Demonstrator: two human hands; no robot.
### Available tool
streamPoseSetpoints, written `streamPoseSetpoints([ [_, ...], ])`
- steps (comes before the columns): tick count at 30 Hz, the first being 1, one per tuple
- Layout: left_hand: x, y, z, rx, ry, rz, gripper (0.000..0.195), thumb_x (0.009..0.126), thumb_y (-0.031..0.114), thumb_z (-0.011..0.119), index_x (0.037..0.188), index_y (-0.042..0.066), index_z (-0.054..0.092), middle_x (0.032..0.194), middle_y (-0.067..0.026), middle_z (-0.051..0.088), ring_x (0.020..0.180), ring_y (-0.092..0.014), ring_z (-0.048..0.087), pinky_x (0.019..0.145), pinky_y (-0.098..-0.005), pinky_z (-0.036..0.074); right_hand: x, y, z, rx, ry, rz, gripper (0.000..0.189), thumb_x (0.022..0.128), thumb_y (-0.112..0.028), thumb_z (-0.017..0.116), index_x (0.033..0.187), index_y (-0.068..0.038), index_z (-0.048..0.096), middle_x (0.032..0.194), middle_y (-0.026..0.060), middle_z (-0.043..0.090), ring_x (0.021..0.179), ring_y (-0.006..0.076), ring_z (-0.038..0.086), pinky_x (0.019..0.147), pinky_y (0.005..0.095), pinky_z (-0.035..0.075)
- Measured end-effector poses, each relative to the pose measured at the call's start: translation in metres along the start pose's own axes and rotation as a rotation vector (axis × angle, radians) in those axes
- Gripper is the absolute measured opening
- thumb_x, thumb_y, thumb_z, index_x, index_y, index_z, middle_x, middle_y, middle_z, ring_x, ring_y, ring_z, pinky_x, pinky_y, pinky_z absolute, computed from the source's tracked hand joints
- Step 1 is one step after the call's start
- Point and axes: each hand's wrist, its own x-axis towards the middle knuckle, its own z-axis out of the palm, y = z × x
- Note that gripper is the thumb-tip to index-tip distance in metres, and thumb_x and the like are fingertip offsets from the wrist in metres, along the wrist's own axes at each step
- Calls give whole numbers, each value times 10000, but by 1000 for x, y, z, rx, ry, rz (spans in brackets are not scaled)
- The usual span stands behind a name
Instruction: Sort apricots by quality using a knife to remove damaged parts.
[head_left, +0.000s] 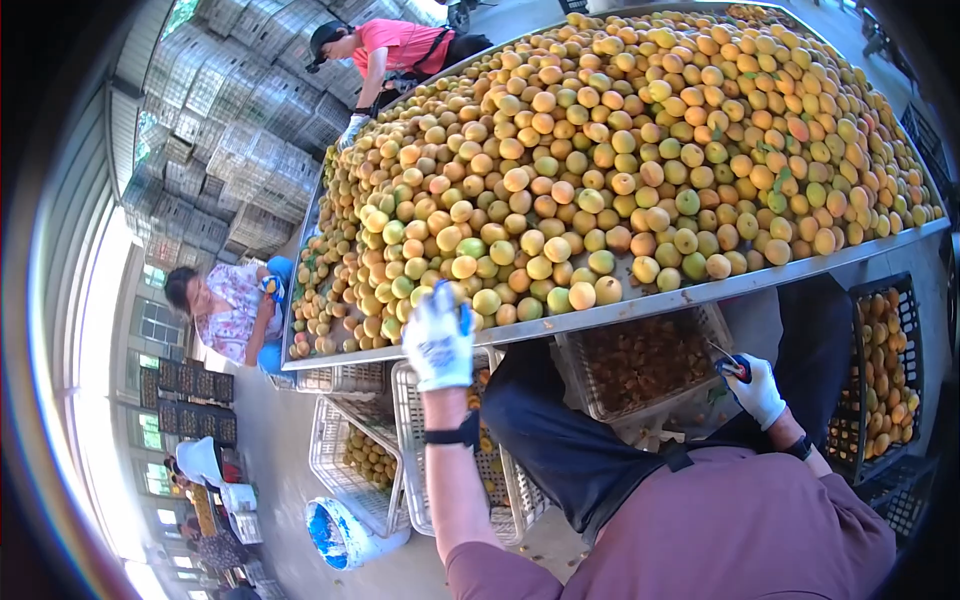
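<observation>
My left hand (440, 337), in a white glove with blue on the fingers, reaches over the near edge of a metal-rimmed table (600, 309). Its blurred fingers are among the piled apricots (540, 202), which range from green to orange; whether it grips one is hidden. Lower right, my gloved right hand (754, 390) is closed around a small red-handled knife (741, 369), its thin metal blade pointing up and left. Below the table, between my legs, a crate (592, 397) holds brown matter, perhaps apricot pits. Under my left forearm a pale plastic crate (420, 480) contains cut orange fruit.
A black crate of apricots (885, 375) stands at my right. To the left are a white crate (352, 480) with fruit and a blue-stained white bucket (349, 534). Two people (397, 49) work along the table's left side. Stacked crates (240, 172) rise behind.
</observation>
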Motion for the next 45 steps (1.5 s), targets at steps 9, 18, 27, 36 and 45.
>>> streamPoseSetpoints([
  [9, -140, -211, -78, 786, -234, -767, 725, 818, 423, 759, 1424, 131, 488, 1370, -184, 552, 1237, -353, 549, 993, -517, 467, 4, -11, 17, -43, -36, -25, 127, 854, -122, 730, 878, -8, 679, 752, 209, 648, 677, 400, 632, 620, 404, 495],
  [18, -6, -44, -27, -196, -143, -101, 540, 813, 397, 769, 1236, 82, 652, 1137, -129, 682, 1103, -333, 599, 961, -431, 469, 5, -17, 15, -36, -92, -3, 113, 835, -112, 739, 877, -20, 690, 765, 197, 652, 682, 391, 633, 616, 399, 495],
  [27, 76, 171, 62, -196, -622, 335, 521, 908, 589, 547, 988, 130, 779, 991, -125, 745, 914, -329, 702, 766, -506, 525, 4, -5, 8, -30, 52, 5, 126, 844, -91, 738, 900, 6, 681, 735, 207, 637, 635, 366, 618, 612, 379, 491],
  [36, 71, 131, 39, -936, -483, -163, 478, 863, 424, 752, 1106, 20, 678, 988, -152, 734, 830, -251, 725, 695, -350, 569, 3, -8, 8, -2, 28, 15, 105, 845, -71, 725, 893, 10, 680, 746, 207, 643, 636, 352, 611, 619, 379, 489],
  [45, -31, -38, 9, -1687, 79, -930, 417, 926, 244, 718, 1284, 60, 606, 1022, -90, 671, 702, -160, 660, 512, -271, 542, 3, -6, 12, -26, -29, 2, 110, 850, -86, 719, 886, 8, 676, 749, 219, 642, 655, 390, 612, 623, 390, 496],
])
